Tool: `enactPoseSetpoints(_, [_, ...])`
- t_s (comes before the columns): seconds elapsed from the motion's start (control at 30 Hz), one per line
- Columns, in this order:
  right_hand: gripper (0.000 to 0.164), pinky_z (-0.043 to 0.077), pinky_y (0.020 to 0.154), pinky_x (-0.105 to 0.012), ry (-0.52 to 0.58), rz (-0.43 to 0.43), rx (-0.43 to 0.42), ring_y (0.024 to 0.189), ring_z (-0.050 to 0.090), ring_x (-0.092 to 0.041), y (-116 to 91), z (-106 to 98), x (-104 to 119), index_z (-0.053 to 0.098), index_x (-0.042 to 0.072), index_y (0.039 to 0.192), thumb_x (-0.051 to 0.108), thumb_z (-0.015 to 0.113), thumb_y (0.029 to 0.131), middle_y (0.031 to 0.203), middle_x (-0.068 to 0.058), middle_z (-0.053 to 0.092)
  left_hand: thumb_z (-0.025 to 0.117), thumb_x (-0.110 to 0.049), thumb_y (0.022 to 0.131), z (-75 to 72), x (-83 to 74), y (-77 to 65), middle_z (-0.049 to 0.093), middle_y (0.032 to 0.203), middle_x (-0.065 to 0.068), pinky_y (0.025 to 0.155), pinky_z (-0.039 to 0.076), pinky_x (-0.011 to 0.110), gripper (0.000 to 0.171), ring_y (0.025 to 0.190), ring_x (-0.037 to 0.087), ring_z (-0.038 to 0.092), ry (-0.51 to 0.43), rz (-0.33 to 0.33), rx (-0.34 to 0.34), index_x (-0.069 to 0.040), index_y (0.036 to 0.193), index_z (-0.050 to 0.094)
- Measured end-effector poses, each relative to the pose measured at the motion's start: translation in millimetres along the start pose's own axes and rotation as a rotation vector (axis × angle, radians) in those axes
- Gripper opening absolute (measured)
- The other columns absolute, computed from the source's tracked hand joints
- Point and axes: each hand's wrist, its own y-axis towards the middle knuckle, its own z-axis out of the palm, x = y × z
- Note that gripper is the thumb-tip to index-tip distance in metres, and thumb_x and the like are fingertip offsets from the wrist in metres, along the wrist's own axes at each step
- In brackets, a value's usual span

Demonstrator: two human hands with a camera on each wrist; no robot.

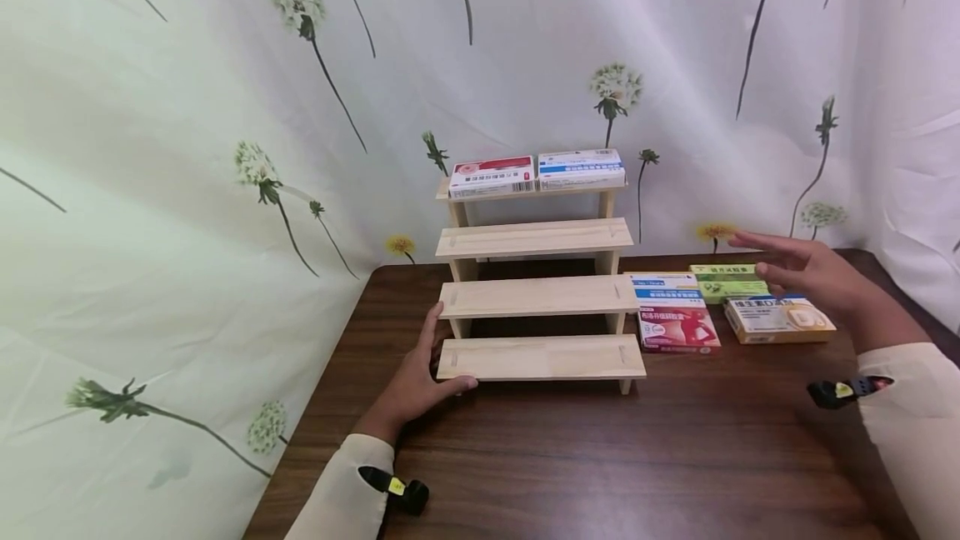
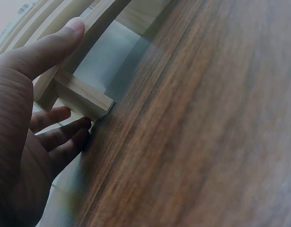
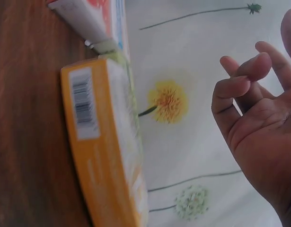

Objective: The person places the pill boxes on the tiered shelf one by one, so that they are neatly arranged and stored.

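A pale wooden step rack (image 1: 536,357) stands on the table. My left hand (image 1: 412,386) holds its lower left end, the thumb on the bottom step's front edge. In the left wrist view, the fingers (image 2: 65,137) curl beside the rack's leg (image 2: 83,94). Over the boxes at the right hovers my right hand (image 1: 817,277), fingers loosely extended with nothing in them. Under it lie an orange-and-white vitamin D box (image 1: 780,325) and a green medicine box (image 1: 720,283). Left of these are a red-and-white medicine box (image 1: 678,329) and a blue-and-white one (image 1: 666,286).
The rack's top step carries a red-and-white medicine box (image 1: 491,177) and a blue-and-white medicine box (image 1: 581,169), side by side. A white curtain with dandelion prints (image 1: 525,90) hangs behind the dark wooden table (image 1: 562,457) and along its left side.
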Motion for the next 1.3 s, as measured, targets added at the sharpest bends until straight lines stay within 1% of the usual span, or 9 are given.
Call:
enactPoseSetpoints(0.17, [0.058, 0.049, 0.082, -0.018, -0.006, -0.009, -0.036, 0.118, 0.048, 0.022, -12.1, -2.5, -10.3, 0.046, 0.018, 0.168, 0.025, 0.063, 0.113, 0.136, 0.049, 0.052, 0.097, -0.039, 0.084, 0.5, -1.4, -0.4, 0.031, 0.180, 0.014, 0.119, 0.045, 0.063, 0.132, 0.151, 0.039, 0.055, -0.001, -0.011, 0.000, -0.055, 0.171, -0.001])
enactPoseSetpoints(0.33, [0.066, 0.054, 0.077, -0.023, 0.015, -0.008, -0.051, 0.111, 0.051, 0.023, -23.0, -2.5, -19.1, 0.037, 0.023, 0.172, 0.023, 0.064, 0.112, 0.134, 0.049, 0.051, 0.097, -0.038, 0.085, 0.4, -2.0, -1.0, 0.031, 0.180, 0.014, 0.119, 0.044, 0.063, 0.132, 0.152, 0.039, 0.054, -0.010, -0.014, 0.004, -0.055, 0.171, -0.001])
enactPoseSetpoints(0.6, [0.071, 0.042, 0.085, -0.001, 0.040, -0.003, -0.088, 0.116, 0.044, 0.030, -34.7, 0.8, -32.9, 0.033, 0.010, 0.173, 0.021, 0.066, 0.111, 0.136, 0.043, 0.051, 0.097, -0.037, 0.085, 1.1, -1.9, -1.2, 0.022, 0.183, 0.013, 0.119, 0.044, 0.063, 0.131, 0.153, 0.040, 0.053, -0.005, -0.007, 0.001, -0.055, 0.171, 0.000])
enactPoseSetpoints(0.83, [0.073, 0.035, 0.082, -0.004, -0.016, 0.050, -0.105, 0.114, 0.042, 0.024, -42.0, 2.5, -40.3, 0.032, 0.010, 0.173, 0.026, 0.067, 0.111, 0.133, 0.041, 0.048, 0.096, -0.037, 0.085, 0.9, -1.9, -1.5, 0.023, 0.182, 0.013, 0.120, 0.043, 0.062, 0.131, 0.154, 0.039, 0.052, -0.006, -0.003, 0.002, -0.054, 0.172, -0.001])
enactPoseSetpoints(0.9, [0.073, 0.035, 0.081, -0.005, -0.034, 0.055, -0.116, 0.114, 0.041, 0.023, -44.0, 3.1, -42.1, 0.033, 0.010, 0.173, 0.027, 0.067, 0.111, 0.136, 0.039, 0.048, 0.096, -0.036, 0.086, 0.8, -2.1, -1.6, 0.024, 0.182, 0.013, 0.120, 0.043, 0.063, 0.131, 0.155, 0.039, 0.051, -0.009, 0.002, 0.003, -0.053, 0.172, -0.001])
enactPoseSetpoints(1.0, [0.075, 0.035, 0.082, -0.004, -0.036, 0.068, -0.112, 0.119, 0.040, 0.024, -45.9, 3.4, -45.3, 0.029, 0.013, 0.175, 0.028, 0.066, 0.112, 0.155, 0.027, 0.049, 0.097, -0.034, 0.085, 0.6, -2.7, -1.8, 0.028, 0.181, 0.012, 0.121, 0.041, 0.063, 0.132, 0.156, 0.039, 0.049, -0.015, 0.003, 0.005, -0.052, 0.172, -0.001])
enactPoseSetpoints(1.13, [0.078, 0.032, 0.091, -0.003, -0.046, 0.090, -0.109, 0.120, 0.033, 0.028, -48.7, 2.6, -51.6, 0.023, 0.018, 0.176, 0.031, 0.065, 0.112, 0.174, 0.014, 0.037, 0.097, -0.035, 0.086, 0.4, -3.7, -1.7, 0.029, 0.181, 0.012, 0.122, 0.041, 0.063, 0.132, 0.157, 0.039, 0.048, -0.016, -0.001, 0.006, -0.052, 0.172, -0.001])
enactPoseSetpoints(1.2, [0.079, 0.030, 0.111, -0.009, -0.037, 0.098, -0.110, 0.132, 0.029, 0.025, -50.3, 1.8, -54.5, 0.023, 0.015, 0.176, 0.031, 0.065, 0.112, 0.178, 0.011, 0.032, 0.096, -0.036, 0.086, 0.1, -4.2, -1.6, 0.029, 0.180, 0.013, 0.122, 0.041, 0.064, 0.132, 0.157, 0.039, 0.048, -0.015, 0.000, 0.006, -0.052, 0.172, -0.002])
enactPoseSetpoints(1.3, [0.081, 0.017, 0.136, -0.052, -0.008, 0.130, -0.097, 0.167, 0.016, -0.005, -51.7, 0.0, -56.3, 0.021, 0.007, 0.175, 0.033, 0.065, 0.112, 0.183, -0.008, 0.022, 0.096, -0.036, 0.086, -0.4, -4.2, -1.4, 0.026, 0.182, 0.013, 0.122, 0.041, 0.063, 0.131, 0.156, 0.040, 0.048, -0.010, 0.003, 0.004, -0.052, 0.172, -0.001])
